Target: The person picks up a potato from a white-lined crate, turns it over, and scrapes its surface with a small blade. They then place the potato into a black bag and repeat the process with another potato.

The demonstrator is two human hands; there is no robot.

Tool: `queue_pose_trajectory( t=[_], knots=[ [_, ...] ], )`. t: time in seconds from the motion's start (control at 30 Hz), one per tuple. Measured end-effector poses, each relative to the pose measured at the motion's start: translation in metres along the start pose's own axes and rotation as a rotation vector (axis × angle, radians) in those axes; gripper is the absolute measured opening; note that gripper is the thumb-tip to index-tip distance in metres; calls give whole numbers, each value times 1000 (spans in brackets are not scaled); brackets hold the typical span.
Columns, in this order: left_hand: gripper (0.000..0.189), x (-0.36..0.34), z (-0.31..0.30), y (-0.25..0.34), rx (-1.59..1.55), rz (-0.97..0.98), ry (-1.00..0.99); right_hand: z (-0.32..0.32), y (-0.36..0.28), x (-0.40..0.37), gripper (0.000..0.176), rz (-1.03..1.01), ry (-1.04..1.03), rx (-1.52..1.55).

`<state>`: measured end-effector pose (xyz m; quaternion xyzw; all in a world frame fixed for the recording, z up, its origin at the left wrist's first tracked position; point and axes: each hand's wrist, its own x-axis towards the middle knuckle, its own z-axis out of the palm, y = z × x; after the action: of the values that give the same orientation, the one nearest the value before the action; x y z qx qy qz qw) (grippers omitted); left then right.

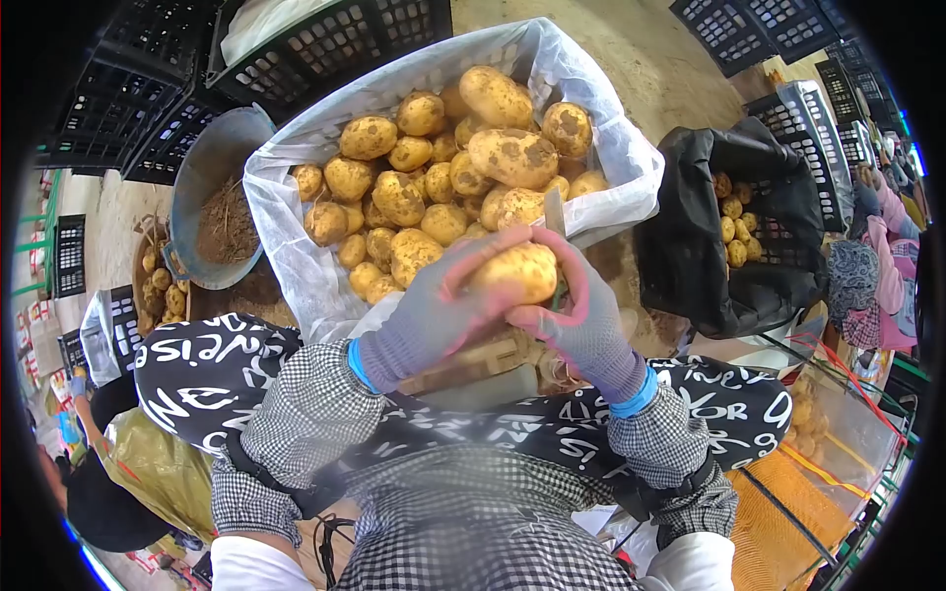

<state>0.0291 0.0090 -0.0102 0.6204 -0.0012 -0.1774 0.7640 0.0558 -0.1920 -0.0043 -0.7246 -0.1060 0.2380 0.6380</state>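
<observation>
Both my hands wear grey gloves with pink fingers and meet around one yellow potato (516,274) in front of my body. My left hand (439,305) wraps the potato from the left side, slightly blurred. On the other side, my right hand (581,320) holds it between fingers and thumb, and a thin upright strip, partly hidden, stands by its fingers. Just beyond the hands is a crate lined with white cloth (631,187), full of potatoes (399,197) with patches of soil.
A blue-grey basin (182,212) with soil stands left of the crate. At right is a black-lined crate (680,236) with smaller potatoes (734,222). Black crates (335,49) are behind. People are at the far right (877,266) and lower left (118,473).
</observation>
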Motion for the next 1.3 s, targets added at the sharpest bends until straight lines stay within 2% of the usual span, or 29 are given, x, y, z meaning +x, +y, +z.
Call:
queue_pose_trajectory(
  t=[0.03, 0.07, 0.13, 0.2, 0.23, 0.3, 0.43, 0.53, 0.6, 0.7, 0.8, 0.9, 1.17, 1.3],
  knots=[
    [71, 1, -6, 2, -30, -7, -47, 0, 0, -1, 67, 3, 18, 26],
    [75, 2, -14, 6, -61, -12, -95, -2, 2, -1, 73, -52, 30, -48],
    [80, 2, -11, 15, -206, -82, -82, -5, 5, 1, 84, -162, 48, -197],
    [83, 0, 4, 20, -429, -214, 33, -8, -4, 3, 80, -255, 50, -325],
    [82, 0, 4, 20, -396, -153, 25, -8, -7, 3, 78, -302, 50, -390],
    [80, -1, 3, 17, -330, -29, 13, -9, -6, 3, 73, -252, 9, -303],
    [81, -1, 3, 9, -362, 12, 15, -22, -7, 4, 67, -47, -85, 109],
    [81, -3, 7, 8, -368, 25, 0, -28, -4, 6, 69, 26, -79, 242],
    [82, -2, 8, 14, -365, 21, 41, -14, -7, 3, 71, 22, -43, 261],
    [65, -7, 3, 27, -239, -69, 70, -15, -9, -1, 73, 94, -97, 245],
    [54, -3, -13, 11, -157, 26, 130, -17, -16, -3, 75, 164, -122, 298],
    [54, -2, -11, 7, -29, 77, 148, -15, -23, -2, 75, 188, -85, 308],
    [51, -1, -3, 14, -68, 27, 140, -14, -29, -6, 73, 210, 0, 335],
    [50, 0, -3, 15, -127, -37, 98, -13, -14, -6, 67, 115, 43, 285]
  ],
)
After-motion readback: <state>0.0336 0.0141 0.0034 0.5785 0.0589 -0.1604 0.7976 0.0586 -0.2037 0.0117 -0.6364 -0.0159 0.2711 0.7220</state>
